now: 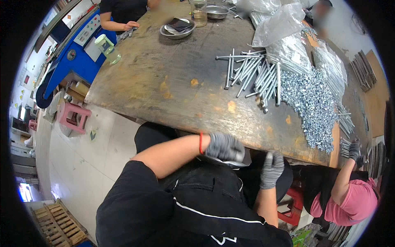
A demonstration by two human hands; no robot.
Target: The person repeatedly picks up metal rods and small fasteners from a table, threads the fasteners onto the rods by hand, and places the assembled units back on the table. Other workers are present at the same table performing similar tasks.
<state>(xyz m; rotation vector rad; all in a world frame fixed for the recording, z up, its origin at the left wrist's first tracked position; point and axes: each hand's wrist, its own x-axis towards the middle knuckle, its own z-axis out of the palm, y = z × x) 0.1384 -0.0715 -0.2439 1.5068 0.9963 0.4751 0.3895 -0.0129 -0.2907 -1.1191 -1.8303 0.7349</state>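
Note:
My left hand (225, 147), in a grey striped knit glove with a red band at the wrist, is over my lap just below the table edge. Its fingers are smeared by motion, so its grip is unclear. Under it shows part of a shiny, pale thing (243, 161), perhaps a bag or tray; most of it is hidden. My right hand (272, 169), gloved alike, is apart from it above my right thigh. Its fingers point up, slightly parted, and nothing shows in them. On the table (164, 82) are loose long bolts (251, 72) and a heap of small metal nuts (314, 105).
Clear plastic bags (284, 24) of bolts lie behind the heap. Metal bowls (177, 31) and jars stand at the far side. A co-worker in pink (349, 201) works at right; another person (123, 16) sits at far left. A pink stool (74, 117) stands on the floor.

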